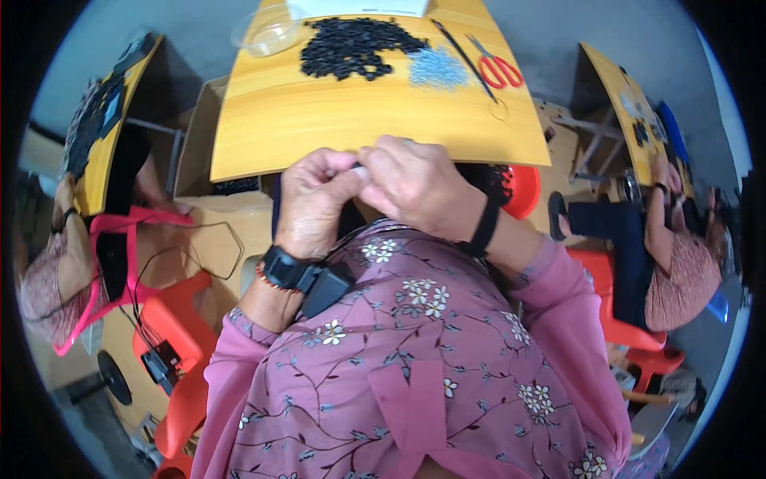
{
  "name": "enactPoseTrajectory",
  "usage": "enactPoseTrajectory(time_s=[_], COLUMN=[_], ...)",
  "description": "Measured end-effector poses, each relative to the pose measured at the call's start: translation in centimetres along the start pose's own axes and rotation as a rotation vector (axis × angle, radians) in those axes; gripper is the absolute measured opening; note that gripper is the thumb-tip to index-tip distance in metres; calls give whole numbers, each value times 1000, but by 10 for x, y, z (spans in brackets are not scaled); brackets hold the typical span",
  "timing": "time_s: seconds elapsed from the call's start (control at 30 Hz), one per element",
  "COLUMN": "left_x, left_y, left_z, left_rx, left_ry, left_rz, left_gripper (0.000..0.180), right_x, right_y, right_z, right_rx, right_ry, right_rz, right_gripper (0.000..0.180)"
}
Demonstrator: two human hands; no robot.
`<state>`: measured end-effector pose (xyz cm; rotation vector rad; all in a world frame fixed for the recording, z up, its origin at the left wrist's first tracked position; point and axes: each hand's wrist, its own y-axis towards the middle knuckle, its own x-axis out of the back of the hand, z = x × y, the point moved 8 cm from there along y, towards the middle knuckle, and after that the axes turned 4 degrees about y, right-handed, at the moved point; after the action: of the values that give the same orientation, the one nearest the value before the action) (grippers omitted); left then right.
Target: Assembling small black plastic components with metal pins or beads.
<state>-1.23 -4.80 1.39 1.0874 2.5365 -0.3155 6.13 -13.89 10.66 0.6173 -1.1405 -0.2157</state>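
- From where I stand, both hands meet at the near edge of the yellow table [359,132], on the person's side of it
- The left hand [313,203] has thumb and forefinger pinching a small dark piece [357,165], which sits at that near edge, mostly hidden between the fingertips
- The right hand [419,188] has its fingers curled in, right up against the left's fingertips; I cannot tell whether they grip the same piece or something finer
- Toward the table's far side lies a heap of black pieces [351,49], with a scatter of pale blue bits [437,69] touching its right end
- Right of those on the table are a dark slim stick [463,60] and red-handled scissors [500,72]; a clear bowl [270,38] stands at the far left corner
- A red basin [525,191] sits below the table's near right corner, an open carton [197,156] by its left side
- My worry is the pinch: such a small piece could slip if pressed off-centre, and with the hands at the table's very edge it would probably drop to the lap or floor
- A careless sleeve or wrist reaching across the table could also mix the blue bits into the black heap, since they touch
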Motion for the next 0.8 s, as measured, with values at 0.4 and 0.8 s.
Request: enactPoseTrajectory(time_s=[0.4, 0.8], left_x=[1, -8], left_y=[2, -1], left_z=[-2, 4], left_rx=[50, 53], left_ry=[-113, -181], left_rz=[123, 122], left_gripper=[8, 6], right_x=[-15, -4], right_y=[-2, -4], right_z=[-12, -16], right_rx=[-63, -85], right_ry=[131, 191], right_rz=[-111, -190], right_gripper=[24, 17])
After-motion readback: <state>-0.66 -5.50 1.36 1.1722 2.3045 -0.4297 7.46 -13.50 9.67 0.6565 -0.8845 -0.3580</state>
